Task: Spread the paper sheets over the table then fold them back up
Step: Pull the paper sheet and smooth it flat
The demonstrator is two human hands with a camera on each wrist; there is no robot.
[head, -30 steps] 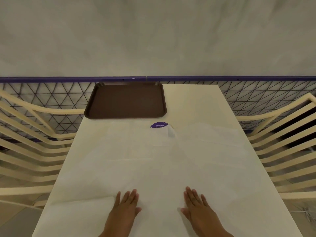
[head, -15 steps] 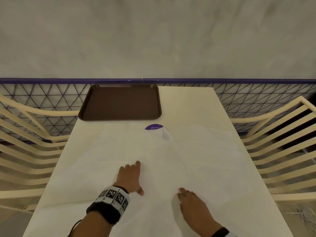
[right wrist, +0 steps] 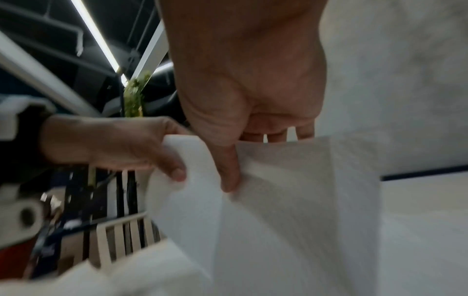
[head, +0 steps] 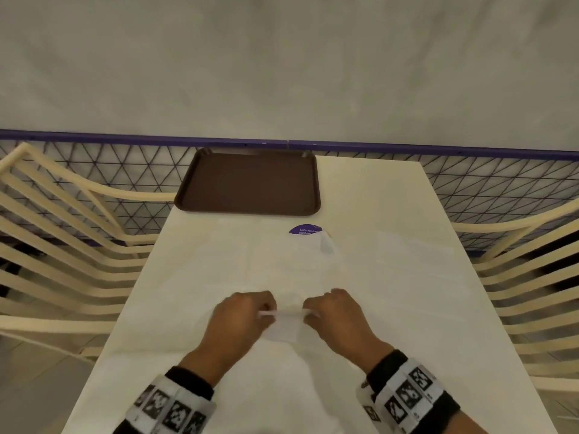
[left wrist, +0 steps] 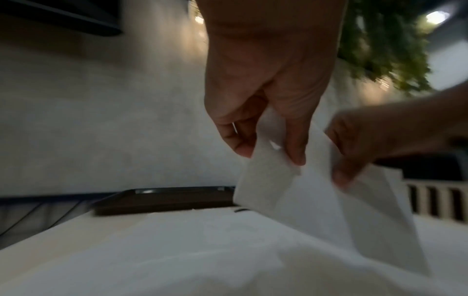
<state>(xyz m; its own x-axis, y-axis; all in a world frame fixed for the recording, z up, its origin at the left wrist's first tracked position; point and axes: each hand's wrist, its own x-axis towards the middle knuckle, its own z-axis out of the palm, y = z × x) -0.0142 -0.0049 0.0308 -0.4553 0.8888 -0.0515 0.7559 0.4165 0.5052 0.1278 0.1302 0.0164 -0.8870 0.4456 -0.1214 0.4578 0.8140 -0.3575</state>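
Thin white paper sheets (head: pixel 238 270) lie spread over the cream table (head: pixel 376 189). At the table's middle a piece of the paper (head: pixel 283 328) is lifted off the surface. My left hand (head: pixel 266 312) pinches its left side and my right hand (head: pixel 308 312) pinches its right side, the two hands close together. In the left wrist view the left hand (left wrist: pixel 273 155) holds the paper (left wrist: pixel 298 200) between thumb and fingers. The right wrist view shows the right hand (right wrist: pixel 229 180) with its thumb on the front of the raised paper (right wrist: pixel 291 200) and its fingers behind.
A brown tray (head: pixel 250 180) sits at the table's far left end. Beyond the hands a purple round sticker (head: pixel 305 230) peeks from under the paper. Cream slatted chairs stand at the left (head: pixel 62 261) and right (head: pixel 526 277). A purple-railed mesh fence (head: pixel 470 183) runs behind.
Both hands lay flat on the paper near the front edge. They have moved forward and together, and now pinch up a piece of paper between them.
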